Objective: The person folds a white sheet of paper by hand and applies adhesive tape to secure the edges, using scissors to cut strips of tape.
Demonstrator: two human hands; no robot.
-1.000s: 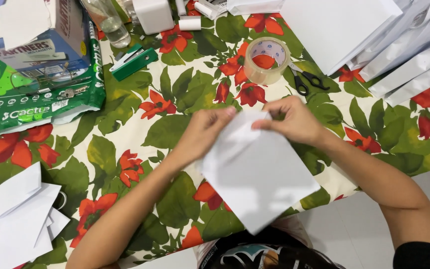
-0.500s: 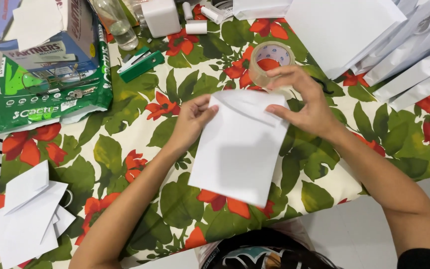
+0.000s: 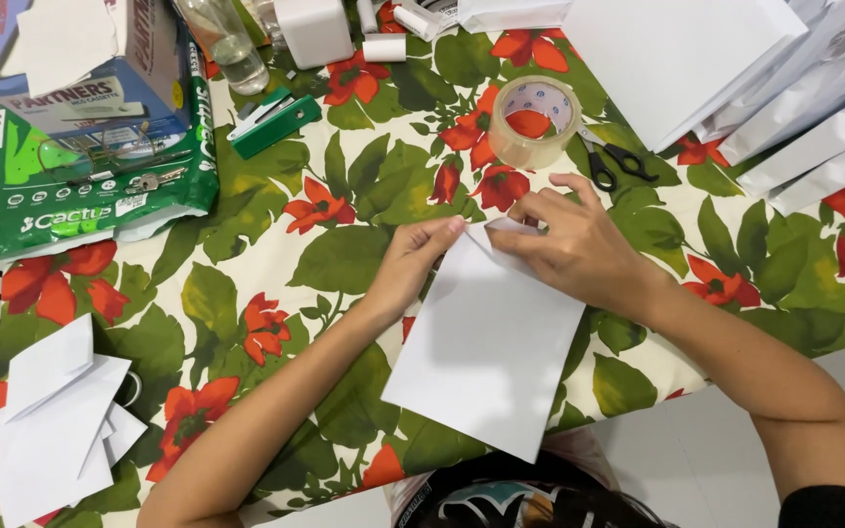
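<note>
Envelope [image 3: 486,352] lower now, top under fingers [image 3: 525,235]

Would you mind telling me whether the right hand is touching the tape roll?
Apart. The head view shows the right hand on the white envelope, with flowered cloth visible between it and the tape roll.

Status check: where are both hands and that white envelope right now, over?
Left hand and right hand both pinching the white envelope at its top flap. Envelope flat on the flowered tablecloth. Tape roll and scissors just beyond, apart.
</note>
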